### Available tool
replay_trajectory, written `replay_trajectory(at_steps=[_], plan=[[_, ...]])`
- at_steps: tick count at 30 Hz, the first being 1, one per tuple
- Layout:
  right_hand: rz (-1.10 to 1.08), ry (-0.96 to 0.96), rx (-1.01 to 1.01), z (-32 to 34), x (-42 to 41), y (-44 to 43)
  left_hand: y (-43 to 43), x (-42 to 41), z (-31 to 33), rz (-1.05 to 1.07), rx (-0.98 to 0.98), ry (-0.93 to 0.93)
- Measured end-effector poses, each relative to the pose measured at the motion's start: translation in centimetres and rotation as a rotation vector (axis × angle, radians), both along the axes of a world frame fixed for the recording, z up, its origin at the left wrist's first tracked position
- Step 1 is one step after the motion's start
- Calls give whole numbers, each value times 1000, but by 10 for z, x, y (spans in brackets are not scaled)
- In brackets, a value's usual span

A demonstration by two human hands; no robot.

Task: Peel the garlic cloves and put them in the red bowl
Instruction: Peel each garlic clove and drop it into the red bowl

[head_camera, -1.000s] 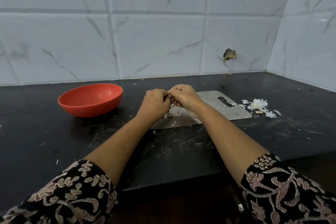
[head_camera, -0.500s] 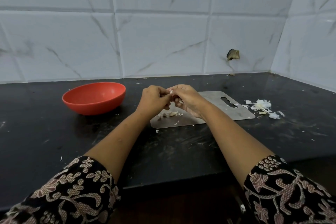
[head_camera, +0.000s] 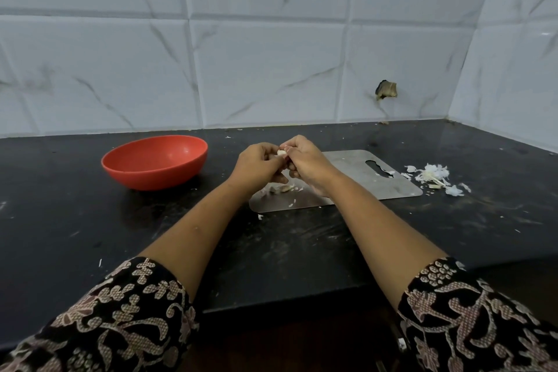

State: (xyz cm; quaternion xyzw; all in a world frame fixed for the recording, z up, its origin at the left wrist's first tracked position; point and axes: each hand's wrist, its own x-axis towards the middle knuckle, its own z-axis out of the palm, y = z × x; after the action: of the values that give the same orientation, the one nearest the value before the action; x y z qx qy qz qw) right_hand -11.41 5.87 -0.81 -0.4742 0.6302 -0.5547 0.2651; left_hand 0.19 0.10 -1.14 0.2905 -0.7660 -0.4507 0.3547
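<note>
— So, where is the garlic clove (head_camera: 281,153)?

— Up between my two hands, over the left end of the steel board (head_camera: 347,166). The board lies flat about the middle of the table (head_camera: 90,235), nearer its back edge than its front.

— And your grip?

— Clamped on the clove from both sides. My left hand (head_camera: 259,164) pinches it from the left with curled fingers, and my right hand (head_camera: 305,157) pinches it from the right. Only the pale top of the clove shows between my fingertips.

— Where is the red bowl (head_camera: 157,178)?

— Upright on the table, left of my hands and toward the back edge. It stands apart from the board.

— What else lies there?

— A few garlic bits (head_camera: 282,188) rest on the left end of the board, under my hands. I cannot tell whether they are cloves or only skin. A heap of white peels (head_camera: 431,177) lies on the table just off the board's right end. Small white flecks are scattered toward the front edge.
</note>
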Motion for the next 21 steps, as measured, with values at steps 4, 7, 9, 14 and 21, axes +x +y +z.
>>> replay_trajectory(at_steps=[4, 7, 9, 14, 21], plan=[[-31, 32, 3, -2, 1, -2, -5, 3, -2, -11, 105, 72], [-35, -3, 38, -1, -5, 0, -8, 4, -3, -13, 126, 81], [-75, 21, 67, 3, -14, 6, -7, 3, -3, -11, 100, 41], [-273, 236, 140, 11, -51, 37, 3, -4, -3, -15, -30, -33], [-684, 446, 350, 7, -114, 84, 10, -10, -4, 21, -243, -109]])
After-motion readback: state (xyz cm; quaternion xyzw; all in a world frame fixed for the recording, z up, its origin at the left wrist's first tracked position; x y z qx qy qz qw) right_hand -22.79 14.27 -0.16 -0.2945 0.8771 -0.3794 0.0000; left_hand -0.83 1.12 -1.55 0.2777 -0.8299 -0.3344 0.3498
